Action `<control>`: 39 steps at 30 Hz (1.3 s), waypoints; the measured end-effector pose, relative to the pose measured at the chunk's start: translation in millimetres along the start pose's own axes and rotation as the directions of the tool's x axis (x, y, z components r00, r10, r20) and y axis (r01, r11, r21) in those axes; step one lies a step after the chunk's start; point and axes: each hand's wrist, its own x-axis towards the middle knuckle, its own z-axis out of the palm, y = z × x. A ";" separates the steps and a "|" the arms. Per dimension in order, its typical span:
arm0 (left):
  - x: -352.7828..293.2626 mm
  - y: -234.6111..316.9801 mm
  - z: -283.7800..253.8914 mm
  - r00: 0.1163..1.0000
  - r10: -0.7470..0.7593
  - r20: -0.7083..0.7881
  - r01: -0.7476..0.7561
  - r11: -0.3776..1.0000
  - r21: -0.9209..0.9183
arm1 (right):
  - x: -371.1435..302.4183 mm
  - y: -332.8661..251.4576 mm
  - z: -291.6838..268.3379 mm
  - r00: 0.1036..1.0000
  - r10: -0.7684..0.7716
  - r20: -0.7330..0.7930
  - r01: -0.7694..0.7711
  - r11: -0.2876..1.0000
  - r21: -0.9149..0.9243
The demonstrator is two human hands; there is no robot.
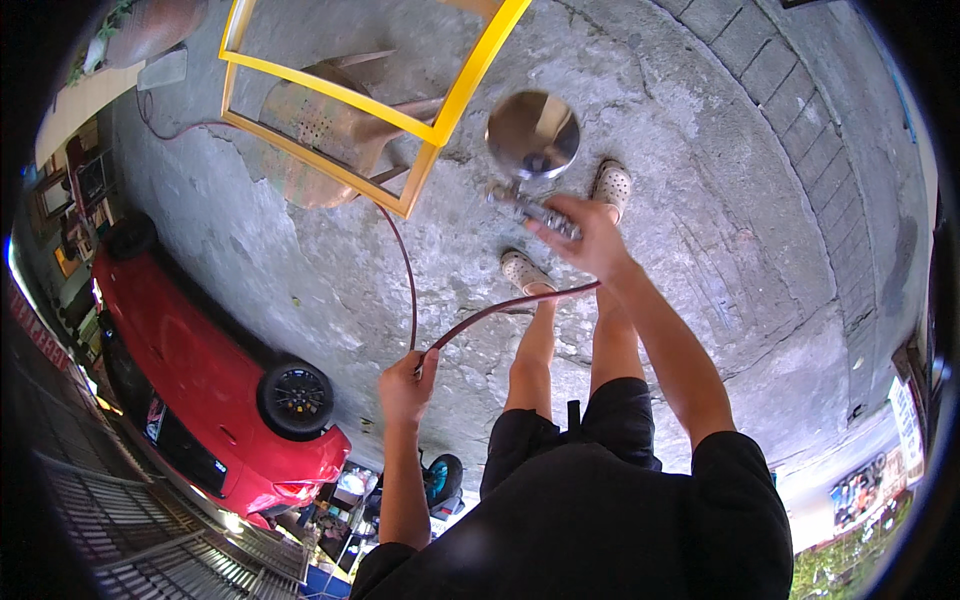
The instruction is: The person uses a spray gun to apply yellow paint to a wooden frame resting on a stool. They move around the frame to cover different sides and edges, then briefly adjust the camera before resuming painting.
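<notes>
My right hand (592, 240) is closed around the grip of a metal spray gun (548, 218), slightly smeared by motion. Its round, shiny metal cup (533, 135) stands out above my feet. A dark red air hose (492, 309) runs from near my right wrist to my left hand (407, 390), whose fingers are wrapped round it. From there the hose goes up toward a rectangular frame (462, 95), bright yellow along some bars and duller along others. The spray gun is apart from the frame, to its right.
Beneath the frame is a worn brownish stool (320, 125) with small holes and splayed legs. A red car (205, 370) is parked at the left. Cracked concrete floor (690, 230) surrounds my light clogs (524, 270). A motorbike wheel (441, 478) shows near my left forearm.
</notes>
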 end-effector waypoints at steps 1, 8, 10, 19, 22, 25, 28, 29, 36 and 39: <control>3.9 11.0 -1.1 1.000 -0.011 0.010 0.011 1.000 -0.007 | 10.1 1.6 -8.5 0.998 0.003 -0.062 -0.004 1.000 -0.010; 38.7 78.5 -4.1 1.000 0.001 -0.011 -0.003 0.989 -0.147 | 93.5 24.6 -84.9 0.941 -0.006 -0.338 -0.025 0.996 -0.089; 48.2 98.7 -4.0 1.000 0.023 -0.013 -0.025 0.989 -0.146 | 114.7 32.2 -106.6 0.931 0.016 -0.365 -0.040 0.997 -0.059; 78.6 171.2 -5.8 0.997 0.074 0.007 -0.071 0.977 -0.202 | 190.7 47.6 -187.3 0.812 -0.022 -0.584 -0.083 0.985 -0.153; 85.2 191.5 -6.0 0.996 0.087 0.002 -0.084 0.968 -0.238 | 207.0 31.5 -213.9 0.837 0.049 -0.545 -0.102 0.992 -0.069; 90.4 210.2 -6.7 0.993 0.116 -0.007 -0.114 0.962 -0.246 | 228.8 45.4 -235.6 0.772 0.106 -0.627 -0.186 0.980 -0.065; 92.9 218.7 -3.7 0.992 0.126 -0.008 -0.124 0.963 -0.241 | 245.1 49.4 -248.1 0.676 0.043 -0.735 -0.143 0.987 -0.073; 93.1 219.7 -2.3 0.992 0.128 -0.008 -0.126 0.962 -0.240 | 247.7 50.0 -253.1 0.647 -0.001 -0.763 -0.109 0.990 -0.093; 83.7 194.7 2.5 0.994 0.101 -0.038 -0.108 0.960 -0.258 | 226.1 60.9 -228.4 0.627 -0.025 -0.779 0.030 1.000 -0.008; 69.2 164.6 3.4 0.998 0.060 -0.012 -0.061 0.976 -0.208 | 185.1 53.9 -188.6 0.771 0.092 -0.630 -0.068 0.996 0.063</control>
